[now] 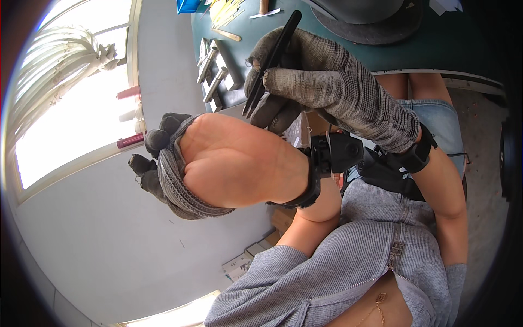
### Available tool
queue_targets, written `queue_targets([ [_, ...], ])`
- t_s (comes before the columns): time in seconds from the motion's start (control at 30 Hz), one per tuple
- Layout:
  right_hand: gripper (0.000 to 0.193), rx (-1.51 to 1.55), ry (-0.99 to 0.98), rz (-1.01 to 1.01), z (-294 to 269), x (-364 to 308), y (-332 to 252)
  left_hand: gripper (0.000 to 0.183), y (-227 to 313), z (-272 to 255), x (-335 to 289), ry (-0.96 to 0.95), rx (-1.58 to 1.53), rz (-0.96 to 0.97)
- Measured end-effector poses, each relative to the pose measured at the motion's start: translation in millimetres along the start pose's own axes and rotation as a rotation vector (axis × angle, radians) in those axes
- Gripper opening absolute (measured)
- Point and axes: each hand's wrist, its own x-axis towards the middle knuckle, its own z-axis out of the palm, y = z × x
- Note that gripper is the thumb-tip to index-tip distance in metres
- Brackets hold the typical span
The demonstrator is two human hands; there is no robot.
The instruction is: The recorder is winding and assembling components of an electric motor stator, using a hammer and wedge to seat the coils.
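My left hand is raised with its palm bare. A grey knit glove with dark fingertips covers only its fingers, its cuff bunched across the knuckles. Those fingers are bent a little and apart, and nothing shows between them. Just above that wrist, my right hand wears a matching grey glove pulled down to the wrist. Between its thumb and fingers it grips slim black tweezers, slanted with the narrow tips pointing down and left. The tips hang close to the left palm's upper edge; I cannot tell whether they touch it.
Metal blocks with rods lie at the left end of the green table. Thin yellow sticks lie behind them. A dark round base stands farther right. To the left is a curtained window. Boxes sit along the wall.
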Motion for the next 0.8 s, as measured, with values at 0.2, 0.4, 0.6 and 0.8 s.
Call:
queue_targets([
  [0.2,0.024,0.035,-0.008,-0.012,0.7,0.3,-0.4,0.028,-1.4,4.4,0.5,0.015,0.075,0.014],
  [0.4,0.023,0.013,0.001,0.012,2.2,3.6,-8.3,0.028,-4.9,10.5,3.1,0.025,0.121,0.016],
  [0.6,0.024,-0.088,-0.001,-0.117,4.0,4.6,-5.2,0.027,-4.4,10.8,1.7,0.026,0.144,0.028],
  [0.8,0.025,-0.072,0.021,-0.032,6.3,6.8,-2.4,0.027,-1.4,12.8,6.9,0.03,0.162,0.029],
])
